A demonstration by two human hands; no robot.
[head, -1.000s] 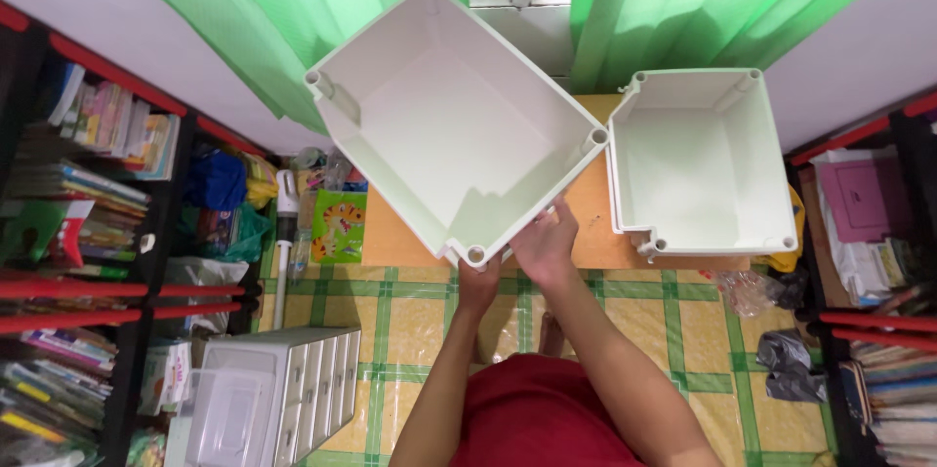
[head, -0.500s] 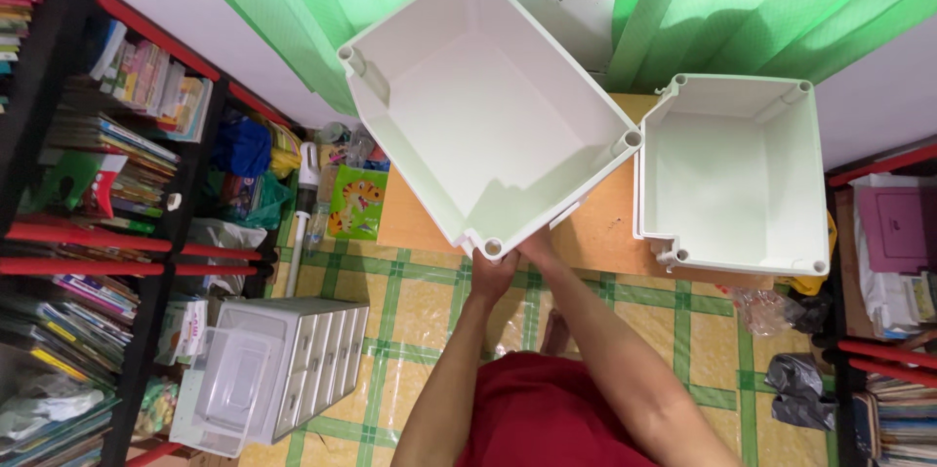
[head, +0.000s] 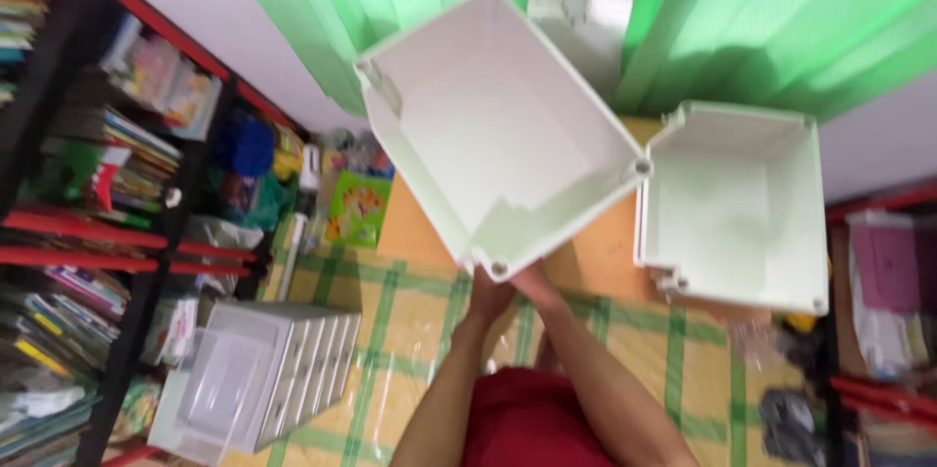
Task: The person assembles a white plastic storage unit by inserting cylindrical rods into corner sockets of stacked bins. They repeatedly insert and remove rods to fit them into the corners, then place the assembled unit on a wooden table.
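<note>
I hold up a large white plastic bin (head: 488, 125), tilted with its open side facing me. My left hand (head: 485, 295) grips it under its near bottom corner. My right hand (head: 536, 284) holds the same corner from the right, its fingers mostly hidden behind the bin. A second white bin (head: 734, 203) of the same kind sits open side up on a wooden table (head: 595, 257), just right of the held one. The picture is blurred by motion.
Bookshelves with red edges (head: 88, 184) line the left side, and another shelf (head: 878, 282) stands at the right. A white drawer unit (head: 259, 384) lies on the green-and-yellow checked floor (head: 410, 330). Green curtains (head: 742, 18) hang over a window behind the table.
The view has tilted and shifted, and the held bin has turned slightly clockwise and sits lower in the view. Both hands keep their grip at the near corner.
</note>
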